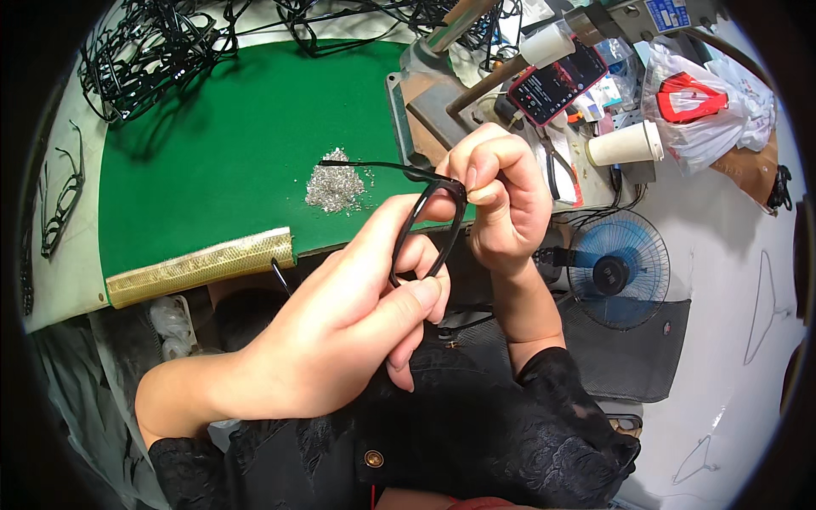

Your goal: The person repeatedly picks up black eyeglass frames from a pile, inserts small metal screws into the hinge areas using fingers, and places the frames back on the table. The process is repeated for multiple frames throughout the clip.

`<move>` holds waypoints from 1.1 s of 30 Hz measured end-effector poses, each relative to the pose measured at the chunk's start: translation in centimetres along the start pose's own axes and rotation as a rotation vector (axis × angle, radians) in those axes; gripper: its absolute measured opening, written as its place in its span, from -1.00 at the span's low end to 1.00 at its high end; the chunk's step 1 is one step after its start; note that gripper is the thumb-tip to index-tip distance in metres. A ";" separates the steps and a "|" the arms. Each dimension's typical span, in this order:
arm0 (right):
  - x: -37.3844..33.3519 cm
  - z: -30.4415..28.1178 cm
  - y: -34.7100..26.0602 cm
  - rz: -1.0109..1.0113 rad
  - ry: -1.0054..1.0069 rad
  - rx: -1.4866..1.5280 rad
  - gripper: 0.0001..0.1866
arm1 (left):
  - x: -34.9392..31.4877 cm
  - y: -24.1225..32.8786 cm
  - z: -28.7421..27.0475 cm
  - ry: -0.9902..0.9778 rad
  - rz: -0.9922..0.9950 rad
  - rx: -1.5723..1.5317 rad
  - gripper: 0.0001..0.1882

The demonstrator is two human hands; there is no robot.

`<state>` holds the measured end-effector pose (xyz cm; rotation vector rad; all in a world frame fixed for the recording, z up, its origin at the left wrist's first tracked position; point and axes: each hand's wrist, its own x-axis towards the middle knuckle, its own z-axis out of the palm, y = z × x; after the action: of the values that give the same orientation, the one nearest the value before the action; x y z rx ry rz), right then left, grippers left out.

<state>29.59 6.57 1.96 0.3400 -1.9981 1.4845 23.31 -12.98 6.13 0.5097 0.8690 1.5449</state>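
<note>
A black eyeglass frame (pixel 456 228) is held up over the near edge of the green mat, one temple reaching left toward the mat. My left hand (pixel 357 310) is closed around its rim, thumb and fingers gripping the lower part. At the hinge corner, my right hand (pixel 507 200) has thumb and forefinger pinched together, touching the frame. Anything between those fingertips is too small to make out. Beyond the frame lies a pile of tiny silvery metal pieces (pixel 336 187) on the green mat (pixel 204 161).
Tangled black eyeglass frames (pixel 153 55) heap at the far left; others (pixel 64 200) lie on the left edge. A metal stand (pixel 442 93) rises at the back. To the right are a phone (pixel 558 82), a paper cup (pixel 625 144) and a fan (pixel 618 269). A gold strip (pixel 200 268) edges the mat.
</note>
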 end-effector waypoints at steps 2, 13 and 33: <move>-0.2 0.1 -0.1 0.023 0.019 0.021 -0.88 | 0.0 -0.2 0.0 0.005 -0.007 0.057 -0.46; -0.5 0.0 -0.9 0.109 0.038 -0.034 -0.85 | 0.5 -1.2 0.3 0.041 0.113 0.439 -0.45; -0.2 -1.7 -1.0 0.097 -0.008 0.112 -0.78 | 0.4 0.6 -0.2 -0.097 -0.077 -0.067 -0.50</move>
<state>30.81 7.84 2.92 0.2991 -1.9671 1.6618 22.75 -12.67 6.42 0.4929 0.7514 1.4621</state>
